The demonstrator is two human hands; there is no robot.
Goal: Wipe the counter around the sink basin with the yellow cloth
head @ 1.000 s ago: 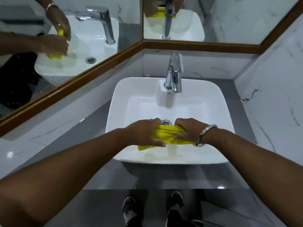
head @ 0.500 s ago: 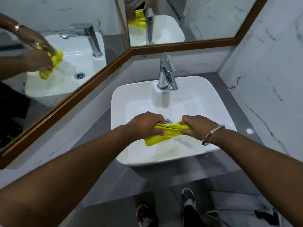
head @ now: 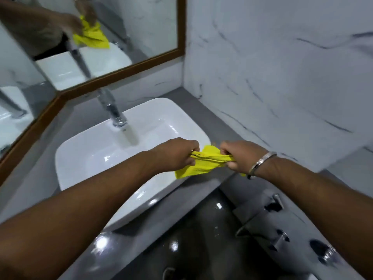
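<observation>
The yellow cloth (head: 203,162) is bunched and stretched between both hands, above the right front corner of the white sink basin (head: 84,156). My left hand (head: 179,151) grips its left end in a fist. My right hand (head: 236,156), with a metal bangle on the wrist, grips the right end. A loose flap of cloth hangs down over the basin rim. The grey counter (head: 216,118) runs around the basin, a narrow strip on the right beside the marble wall.
A chrome faucet (head: 115,112) stands at the back of the basin. Wood-framed mirrors (head: 141,29) meet in the corner behind it. A white marble wall (head: 282,77) closes the right side. Below the counter lie a dark glossy floor (head: 191,239) and metal fittings (head: 280,239).
The view has swung to the right and tilted. Both hands with the cloth have moved from over the basin's middle to its right front corner, and the cloth hangs looser.
</observation>
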